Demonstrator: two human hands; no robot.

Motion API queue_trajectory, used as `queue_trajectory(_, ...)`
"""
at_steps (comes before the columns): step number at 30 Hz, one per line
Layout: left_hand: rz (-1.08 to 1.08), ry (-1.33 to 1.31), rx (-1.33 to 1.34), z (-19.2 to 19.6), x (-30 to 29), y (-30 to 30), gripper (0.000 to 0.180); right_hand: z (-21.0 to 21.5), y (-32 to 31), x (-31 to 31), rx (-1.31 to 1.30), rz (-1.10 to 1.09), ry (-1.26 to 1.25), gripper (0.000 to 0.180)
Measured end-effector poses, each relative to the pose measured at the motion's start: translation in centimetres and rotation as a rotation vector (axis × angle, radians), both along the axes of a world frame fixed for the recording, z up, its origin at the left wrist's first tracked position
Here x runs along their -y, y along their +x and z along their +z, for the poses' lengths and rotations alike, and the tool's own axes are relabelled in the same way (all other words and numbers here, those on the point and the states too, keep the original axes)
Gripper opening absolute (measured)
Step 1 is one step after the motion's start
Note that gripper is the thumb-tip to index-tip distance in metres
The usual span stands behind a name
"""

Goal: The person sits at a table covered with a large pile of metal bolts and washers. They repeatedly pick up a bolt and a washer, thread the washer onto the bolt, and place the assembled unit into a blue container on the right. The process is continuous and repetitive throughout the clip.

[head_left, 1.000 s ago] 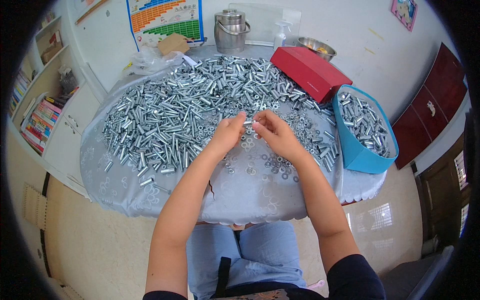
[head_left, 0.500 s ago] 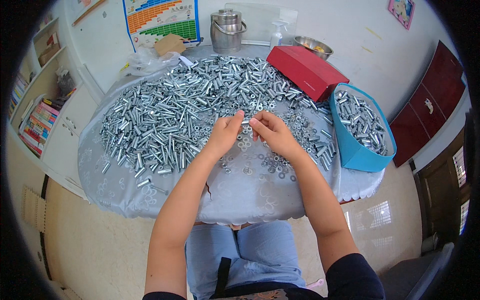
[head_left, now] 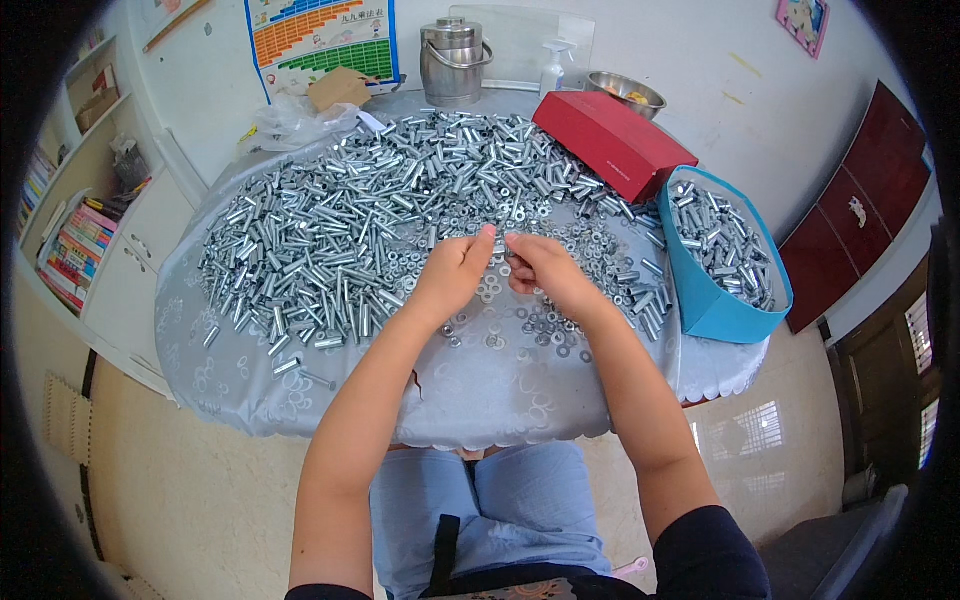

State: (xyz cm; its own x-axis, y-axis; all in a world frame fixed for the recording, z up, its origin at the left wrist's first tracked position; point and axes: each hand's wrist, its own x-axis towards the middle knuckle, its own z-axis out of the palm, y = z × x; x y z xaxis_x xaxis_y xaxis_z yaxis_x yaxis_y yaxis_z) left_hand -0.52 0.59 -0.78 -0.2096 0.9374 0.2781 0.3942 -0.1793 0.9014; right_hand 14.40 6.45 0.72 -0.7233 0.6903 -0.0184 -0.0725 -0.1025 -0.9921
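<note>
Over the middle of the table, my left hand (head_left: 458, 268) and my right hand (head_left: 550, 272) meet almost fingertip to fingertip. A small silver metal part shows between them; its exact kind is partly hidden by the fingers. My left thumb and fingers are pinched on it, while the right fingers are curled and pinched at its other side. Loose flat washers (head_left: 548, 325) and small nuts lie under and around both hands. A large heap of silver metal sleeves and bolts (head_left: 310, 235) spreads across the table to the left and behind.
A blue fabric bin (head_left: 735, 318) full of metal sleeves stands at the right edge. Behind it lies a red box (head_left: 615, 140). A steel pot (head_left: 455, 65), a spray bottle (head_left: 553, 70) and a steel bowl (head_left: 640, 88) stand at the back. A grey cloth (head_left: 480, 400) covers the table.
My right fingers have curled in more and sit slightly lower. The small metal part between the hands has shifted a little to the right.
</note>
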Motion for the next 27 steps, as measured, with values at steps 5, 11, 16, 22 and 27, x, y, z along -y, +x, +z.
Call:
queue_trajectory(5, 0.014, -0.018, -0.024, 0.0, -0.1, 0.2, 0.052, 0.0, 0.4, -0.3, 0.064, -0.024, 0.037, 0.035)
queue_trajectory(11, -0.011, -0.044, 0.054, -0.7, -0.3, -0.1, 0.053, 0.0, -0.2, 0.5, 0.036, 0.021, 0.191, 0.026)
queue_trajectory(16, 0.043, -0.070, 0.270, 0.0, -0.5, 0.3, 0.053, 1.0, 1.3, -0.7, 0.029, -0.032, 0.078, 0.021)
queue_trajectory(22, 0.010, -0.077, 0.292, -0.2, -0.9, -0.5, 0.052, 1.9, 6.1, -5.6, -1.133, 0.161, -0.431, 0.032)
queue_trajectory(27, -0.015, -0.080, 0.241, -0.2, -0.6, -0.1, 0.050, 2.5, 8.2, -5.9, -1.288, -0.089, -0.469, 0.039)
